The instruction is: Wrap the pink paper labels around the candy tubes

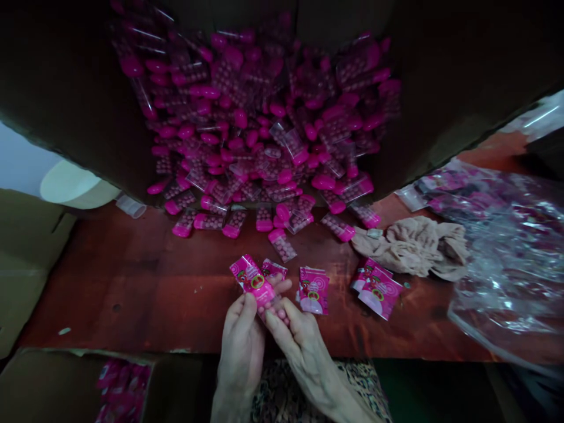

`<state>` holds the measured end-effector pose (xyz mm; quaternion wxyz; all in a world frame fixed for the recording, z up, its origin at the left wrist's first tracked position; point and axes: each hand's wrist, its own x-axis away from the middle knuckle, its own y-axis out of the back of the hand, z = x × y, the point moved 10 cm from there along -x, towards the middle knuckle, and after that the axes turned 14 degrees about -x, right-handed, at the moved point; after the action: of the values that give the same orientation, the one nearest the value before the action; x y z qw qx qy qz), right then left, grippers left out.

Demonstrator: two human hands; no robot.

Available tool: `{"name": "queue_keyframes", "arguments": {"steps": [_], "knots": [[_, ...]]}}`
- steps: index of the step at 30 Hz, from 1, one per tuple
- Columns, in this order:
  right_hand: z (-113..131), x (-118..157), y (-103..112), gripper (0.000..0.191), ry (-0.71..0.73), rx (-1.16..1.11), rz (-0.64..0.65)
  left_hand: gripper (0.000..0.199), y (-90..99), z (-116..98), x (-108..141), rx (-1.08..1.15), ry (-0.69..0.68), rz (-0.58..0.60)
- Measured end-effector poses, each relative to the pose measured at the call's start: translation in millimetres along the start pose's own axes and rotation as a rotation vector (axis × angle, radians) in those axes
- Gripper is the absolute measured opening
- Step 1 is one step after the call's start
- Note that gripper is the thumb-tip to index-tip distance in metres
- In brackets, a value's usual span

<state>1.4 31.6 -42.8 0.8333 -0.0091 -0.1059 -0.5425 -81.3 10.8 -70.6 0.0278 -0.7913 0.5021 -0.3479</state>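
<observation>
My left hand grips a pink printed sleeve near the table's front edge, its thumb lying on the sleeve. Beside it, my right hand is closed on a clear container of pink balls at the sleeve's lower end. How far the container sits inside the sleeve cannot be told. Just behind the hands lies another pink sleeve, partly hidden. To the right are a small stack of pink sleeves and a second group. A pink-capped container rests beyond my hands.
A large open cardboard box spills many pink-capped containers onto the red table. On the right are a crumpled cloth and clear plastic bags. A lower box holds pink packets; a white bowl sits left.
</observation>
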Motion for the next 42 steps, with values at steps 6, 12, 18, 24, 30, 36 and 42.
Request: {"name": "queue_keyframes", "arguments": {"steps": [6, 12, 18, 24, 30, 36, 42], "knots": [[1, 4, -9, 0.039, 0.142, 0.311, -0.028, 0.020, 2.3, -1, -7, -0.043, 0.022, 0.010], [-1, 8, 0, 0.036, 0.105, 0.259, -0.001, 0.022, -21.0, 2, -4, -0.127, 0.034, 0.244], [6, 9, 5, 0.026, 0.139, 0.086, -0.017, 0.024, -22.4, 5, 5, -0.048, 0.024, 0.209], [0, 7, 3, 0.024, 0.094, -0.020, -0.083, 0.026, -4.0, 8, 13, -0.021, -0.011, -0.183], [-10, 13, 15, 0.030, -0.011, -0.024, -0.125, 0.029, -24.3, 19, 10, -0.066, 0.039, 0.084], [-16, 9, 4, 0.023, -0.136, -0.291, 0.108, 0.026, -15.2, 8, 6, -0.055, 0.016, 0.106], [-14, 4, -13, 0.015, -0.184, -0.522, 0.248, 0.033, -7.2, 11, 2, -0.106, 0.088, -0.012]]}}
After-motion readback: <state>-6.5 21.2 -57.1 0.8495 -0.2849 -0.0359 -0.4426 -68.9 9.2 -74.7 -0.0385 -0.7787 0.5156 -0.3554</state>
